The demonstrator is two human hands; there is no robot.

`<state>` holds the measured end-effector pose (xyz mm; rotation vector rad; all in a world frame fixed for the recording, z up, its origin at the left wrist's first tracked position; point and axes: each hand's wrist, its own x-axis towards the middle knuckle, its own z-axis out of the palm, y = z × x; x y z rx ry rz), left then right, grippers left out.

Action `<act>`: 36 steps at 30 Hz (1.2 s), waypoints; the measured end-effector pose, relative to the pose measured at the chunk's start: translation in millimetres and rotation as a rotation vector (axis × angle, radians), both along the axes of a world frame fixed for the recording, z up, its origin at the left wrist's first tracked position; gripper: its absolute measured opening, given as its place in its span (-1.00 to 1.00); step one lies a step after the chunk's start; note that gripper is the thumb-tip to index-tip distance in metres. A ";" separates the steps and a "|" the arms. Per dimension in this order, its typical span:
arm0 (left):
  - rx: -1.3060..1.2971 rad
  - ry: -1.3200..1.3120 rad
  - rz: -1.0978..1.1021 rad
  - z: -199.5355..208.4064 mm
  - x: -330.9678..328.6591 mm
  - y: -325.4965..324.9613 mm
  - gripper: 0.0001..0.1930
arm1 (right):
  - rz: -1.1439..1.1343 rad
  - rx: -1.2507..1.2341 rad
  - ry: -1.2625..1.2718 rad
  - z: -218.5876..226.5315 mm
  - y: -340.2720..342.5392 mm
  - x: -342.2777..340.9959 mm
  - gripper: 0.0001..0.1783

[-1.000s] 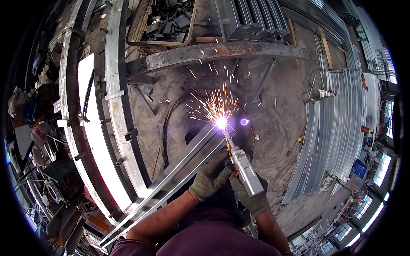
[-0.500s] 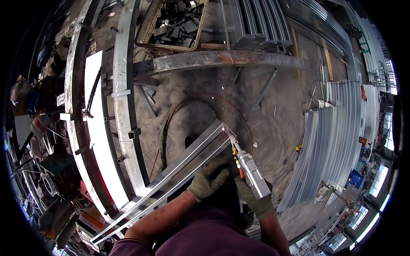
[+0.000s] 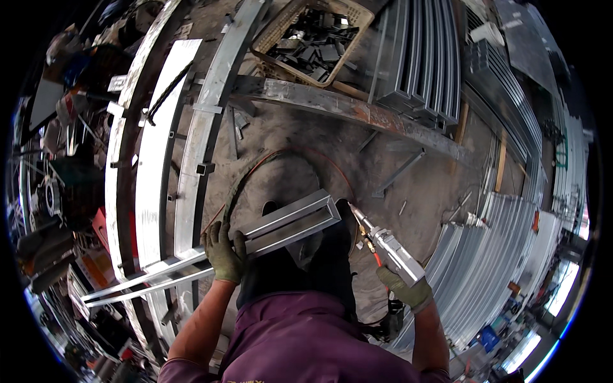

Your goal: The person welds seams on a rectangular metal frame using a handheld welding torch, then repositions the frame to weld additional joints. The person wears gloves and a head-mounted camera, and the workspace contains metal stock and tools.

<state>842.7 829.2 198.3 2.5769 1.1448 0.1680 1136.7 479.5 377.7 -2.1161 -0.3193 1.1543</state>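
My gloved left hand (image 3: 225,252) grips a long narrow frame of grey metal tubes (image 3: 281,225) and holds it up in front of my body. Its closed end points up and to the right. In my gloved right hand (image 3: 405,291) is a silver welding torch (image 3: 391,251), whose brass tip sits just right of the frame's end, apart from it. No sparks show. Below are my purple shirt and dark trousers.
Long galvanised beams (image 3: 198,127) lie on the left. A rusty steel beam (image 3: 357,112) crosses ahead, with a crate of metal scraps (image 3: 313,41) behind it. Stacks of metal profiles (image 3: 498,268) fill the right side. A hose (image 3: 268,159) loops on the dirt floor.
The welding arc and sparks have stopped. I have lifted the frame toward me, my left hand has shifted left along it, and the torch has drawn away to the right.
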 end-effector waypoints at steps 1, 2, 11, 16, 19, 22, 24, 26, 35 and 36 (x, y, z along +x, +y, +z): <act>0.011 -0.006 0.037 -2.5 5.5 -1.8 -0.57 | 0.097 0.017 -0.006 2.0 -3.2 16.1 -0.61; 0.000 -0.039 0.072 -5.2 13.3 -2.5 -0.62 | 0.110 0.008 0.047 5.9 -4.9 30.4 -0.60; 0.094 0.065 0.290 -16.5 20.6 -4.2 -0.66 | 0.755 0.306 -0.141 -11.9 10.1 142.5 -0.54; 0.103 0.110 0.327 -11.9 25.5 -8.7 -0.64 | 0.957 0.326 -0.114 -23.0 31.4 164.3 -0.60; 0.101 0.112 0.340 -9.3 26.0 -11.2 -0.65 | 1.010 0.295 -0.086 -28.8 36.8 169.6 -0.60; 0.134 0.114 0.337 -11.1 25.0 -13.9 -0.67 | 1.064 0.309 -0.090 -31.8 40.3 174.5 -0.61; 0.133 0.105 0.333 -9.1 26.6 -14.4 -0.67 | 1.060 0.322 -0.083 -34.3 41.7 175.7 -0.61; 0.124 0.109 0.342 -9.2 27.4 -14.7 -0.67 | 1.007 0.335 -0.071 -38.9 41.2 174.1 -0.61; 0.087 0.126 0.362 -7.2 27.9 -13.8 -0.66 | 1.251 0.422 -0.307 -38.0 45.2 171.6 -0.68; 0.088 0.123 0.362 -7.5 28.6 -13.5 -0.66 | 1.209 0.420 -0.287 -38.9 42.4 170.5 -0.69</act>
